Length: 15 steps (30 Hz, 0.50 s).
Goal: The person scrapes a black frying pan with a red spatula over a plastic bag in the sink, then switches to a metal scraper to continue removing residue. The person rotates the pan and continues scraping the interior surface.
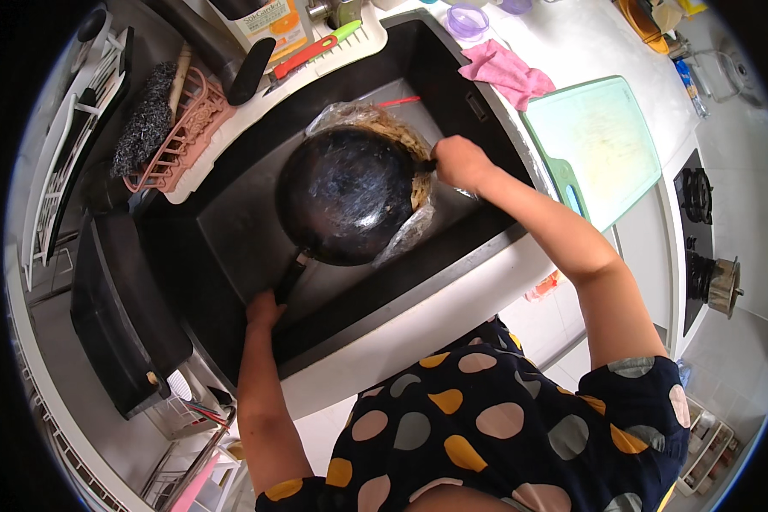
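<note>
A dark wok (345, 195) is tipped over inside the black sink (230, 243), its blackened underside facing up. My left hand (265, 310) is closed around its long black handle (291, 280) at the lower left. On the opposite side my right hand (456, 161) grips the short black helper handle (426, 166). Beneath and behind the wok lies a clear plastic bag (409, 237) with brownish food scraps (393, 128) showing at its edge. A thin red stick-like thing (400, 101) rests beyond the bag. The inside of the wok is hidden.
Right of the sink, a green-edged cutting board (605, 147) and a pink cloth (509, 72) lie on the counter. Behind the sink are a red-and-green peeler or knife (317, 50), a soap bottle (272, 29) and a pink rack (182, 144) with a scrubber (146, 118). The black faucet (198, 38) stands upper left.
</note>
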Motion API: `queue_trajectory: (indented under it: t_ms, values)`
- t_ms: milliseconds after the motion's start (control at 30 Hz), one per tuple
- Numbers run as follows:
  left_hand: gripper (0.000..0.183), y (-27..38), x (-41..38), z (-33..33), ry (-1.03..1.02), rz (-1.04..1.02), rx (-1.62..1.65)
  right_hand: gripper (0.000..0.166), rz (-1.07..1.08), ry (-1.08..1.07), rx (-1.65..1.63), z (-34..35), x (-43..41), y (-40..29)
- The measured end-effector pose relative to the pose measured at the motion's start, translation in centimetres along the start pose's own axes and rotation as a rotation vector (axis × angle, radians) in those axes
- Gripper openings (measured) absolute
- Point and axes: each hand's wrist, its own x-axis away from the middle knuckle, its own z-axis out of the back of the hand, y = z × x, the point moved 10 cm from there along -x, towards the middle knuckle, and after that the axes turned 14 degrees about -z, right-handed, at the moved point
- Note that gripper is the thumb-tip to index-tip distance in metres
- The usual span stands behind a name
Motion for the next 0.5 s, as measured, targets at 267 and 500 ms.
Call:
queue_trajectory:
  t_ms: [267,500]
  values:
    - [0.049,1.0,-0.7,1.0,-0.047,0.002,0.042,0.024,-0.012,-0.127,0.108,-6.7,-3.4,2.1]
    - [0.047,-0.4,0.1,-0.3,-0.008,-0.003,0.044,0.026,-0.05,-0.121,0.036,-1.1,1.6,-0.1]
